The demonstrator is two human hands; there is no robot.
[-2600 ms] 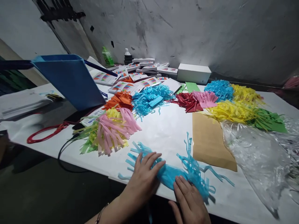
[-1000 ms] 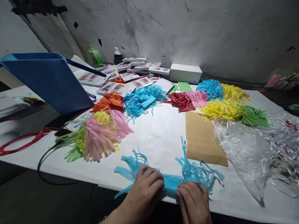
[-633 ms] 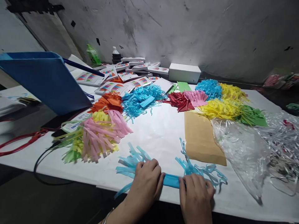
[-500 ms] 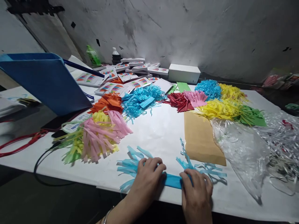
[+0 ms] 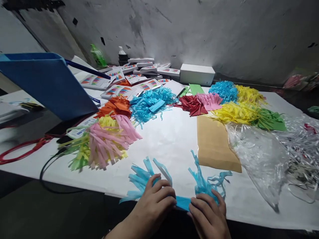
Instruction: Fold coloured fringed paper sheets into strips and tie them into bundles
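A blue tissue-paper tassel (image 5: pixel 182 202) lies across the front edge of the table, its plain band in the middle and cut fringes fanning out at both ends. My left hand (image 5: pixel 157 202) is closed around the band's left part, with the left fringe spreading beyond its fingers. Gripping the right part, my right hand (image 5: pixel 208 212) has its fingers curled over the paper, and the right fringe sticks up behind it. Both thumbs are mostly hidden. Between the hands a short stretch of the flat band shows.
Fringed bundles in pink (image 5: pixel 107 142), orange (image 5: pixel 116 108), blue (image 5: pixel 152 103), red (image 5: pixel 190 104) and yellow (image 5: pixel 236 113) lie behind. To the right are brown paper (image 5: pixel 215 146) and a clear plastic bag (image 5: pixel 259 156). A blue stand (image 5: pixel 52 86) rises at left; printed boxes (image 5: pixel 147 69) sit at the back.
Both hands have drawn slightly closer together and nearer to me with the tassel, pulling its band toward the table edge. Its fringes now stand up more.
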